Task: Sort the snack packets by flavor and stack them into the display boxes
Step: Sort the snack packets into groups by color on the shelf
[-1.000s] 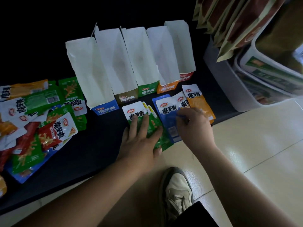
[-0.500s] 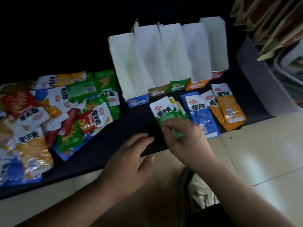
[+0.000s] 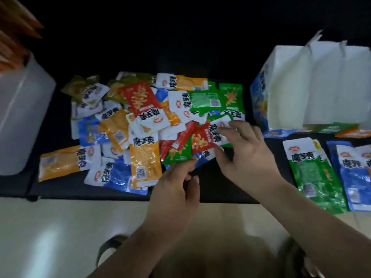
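Observation:
A mixed pile of snack packets (image 3: pixel 140 125) in orange, blue, red and green lies on the dark table (image 3: pixel 60 187). At the pile's right edge, my right hand (image 3: pixel 247 155) has its fingers on the white end of a red packet (image 3: pixel 202 139) and its thumb at the lower edge, pinching it. My left hand (image 3: pixel 174 185) hovers just below, loosely curled, its fingertips at the lower edge of a green packet (image 3: pixel 178 153) and holding nothing. The white display boxes (image 3: pixel 301 87) stand at the right. In front of them lie a sorted green stack (image 3: pixel 313 173) and a blue stack (image 3: pixel 353 177).
A white plastic bin (image 3: pixel 20 117) stands at the table's left end. The table's front edge runs just behind my wrists, with pale floor tiles below. My shoes (image 3: pixel 108 251) show at the bottom. The far side of the table is dark.
The view has swung left from the sorted stacks to the mixed pile. Both hands moved left: the right hand left the green stack and now pinches a red packet.

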`<state>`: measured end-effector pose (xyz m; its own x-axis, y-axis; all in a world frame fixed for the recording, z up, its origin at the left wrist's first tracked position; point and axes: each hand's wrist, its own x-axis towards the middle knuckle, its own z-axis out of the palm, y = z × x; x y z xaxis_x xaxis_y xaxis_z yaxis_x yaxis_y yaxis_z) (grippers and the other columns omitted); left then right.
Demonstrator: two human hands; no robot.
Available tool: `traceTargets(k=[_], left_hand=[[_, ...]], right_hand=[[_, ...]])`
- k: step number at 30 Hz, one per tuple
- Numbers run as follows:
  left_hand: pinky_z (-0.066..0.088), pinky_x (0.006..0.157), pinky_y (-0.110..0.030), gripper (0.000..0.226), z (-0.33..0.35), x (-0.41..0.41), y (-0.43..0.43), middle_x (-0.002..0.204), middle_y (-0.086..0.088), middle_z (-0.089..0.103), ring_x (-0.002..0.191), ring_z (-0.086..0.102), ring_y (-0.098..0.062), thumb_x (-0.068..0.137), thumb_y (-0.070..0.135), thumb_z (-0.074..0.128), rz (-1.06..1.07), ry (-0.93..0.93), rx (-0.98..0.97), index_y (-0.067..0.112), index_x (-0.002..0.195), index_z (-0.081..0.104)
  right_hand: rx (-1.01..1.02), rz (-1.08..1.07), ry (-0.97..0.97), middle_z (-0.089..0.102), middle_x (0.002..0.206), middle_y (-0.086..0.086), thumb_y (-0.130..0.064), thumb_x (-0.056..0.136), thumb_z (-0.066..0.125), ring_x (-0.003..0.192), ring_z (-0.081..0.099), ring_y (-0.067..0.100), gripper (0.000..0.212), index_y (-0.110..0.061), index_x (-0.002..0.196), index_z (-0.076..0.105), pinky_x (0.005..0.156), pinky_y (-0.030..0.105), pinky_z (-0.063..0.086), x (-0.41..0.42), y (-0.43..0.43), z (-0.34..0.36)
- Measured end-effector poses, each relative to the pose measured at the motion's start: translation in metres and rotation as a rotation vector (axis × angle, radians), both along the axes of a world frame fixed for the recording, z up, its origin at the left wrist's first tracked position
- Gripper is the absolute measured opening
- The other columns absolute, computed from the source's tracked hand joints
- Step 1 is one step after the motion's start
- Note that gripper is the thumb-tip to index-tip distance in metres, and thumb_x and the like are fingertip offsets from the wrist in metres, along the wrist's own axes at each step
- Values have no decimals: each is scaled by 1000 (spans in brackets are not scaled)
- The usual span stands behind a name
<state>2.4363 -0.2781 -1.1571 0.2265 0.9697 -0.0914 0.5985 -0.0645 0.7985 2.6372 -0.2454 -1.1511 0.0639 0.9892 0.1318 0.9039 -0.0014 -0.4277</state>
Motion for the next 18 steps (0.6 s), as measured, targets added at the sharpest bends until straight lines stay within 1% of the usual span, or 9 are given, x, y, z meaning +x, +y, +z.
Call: traceTargets(k=[2,4,6,8,10,12,15,17,18], left_hand=[[45,69,-14,35,7,-8,3,107,19,61,88,60,-2,98,28,60,-27,-27,45,31,132,63],[51,74,-18,29,12,-25,6,111,19,59,97,62,-5,96,25,62,-5,-10,138,27,125,68],[58,85,-38,29,11,-49,12,127,8,61,116,61,-16,92,24,67,77,134,268,23,121,71],[47,103,-59,45,6,-78,21,150,-6,51,139,47,-35,86,31,73,187,358,312,24,130,67],[30,114,-69,72,6,-108,31,167,-14,27,153,23,-45,81,51,71,334,498,188,32,148,52],[20,116,-71,96,5,-128,41,172,-16,7,157,7,-44,76,73,63,446,514,-44,41,159,28],[13,120,-67,112,-1,-131,48,172,-9,-11,158,-5,-40,69,90,55,408,461,-307,51,159,1],[6,123,-63,103,-8,-118,48,172,1,-16,158,-13,-34,75,91,48,308,436,-291,55,154,-6],[4,123,-62,97,-11,-111,49,172,4,-12,158,-13,-31,77,89,44,266,430,-262,52,153,-4]], right_hand=[[-40,-18,-78,56,138,14,-30,81,80,123,50,45,54,-17,132,66,91,57,56,-6,15,6],[-108,19,-98,49,149,15,-38,80,81,136,40,45,66,-20,139,61,105,61,47,-18,25,10],[-177,129,-26,37,160,10,-48,81,79,147,28,42,75,-27,148,53,113,63,39,-38,30,15],[-257,276,-22,12,171,0,-58,85,72,157,11,36,83,-43,157,33,119,62,33,-62,37,19],[-399,358,-34,-16,170,-14,-66,88,65,160,-10,25,91,-56,158,8,122,56,26,-86,49,25],[-491,355,-5,-26,168,-17,-71,86,64,159,-17,23,97,-62,156,-2,121,53,28,-103,66,30],[-568,360,-106,-22,170,-11,-79,82,60,159,-16,29,101,-62,155,-8,121,52,29,-111,83,27],[-557,357,-141,-14,172,-10,-81,80,61,159,-11,30,102,-61,156,-4,120,52,31,-112,87,24],[-539,350,-120,-10,172,-9,-80,79,63,159,-9,30,101,-61,157,2,120,52,30,-112,87,23]])
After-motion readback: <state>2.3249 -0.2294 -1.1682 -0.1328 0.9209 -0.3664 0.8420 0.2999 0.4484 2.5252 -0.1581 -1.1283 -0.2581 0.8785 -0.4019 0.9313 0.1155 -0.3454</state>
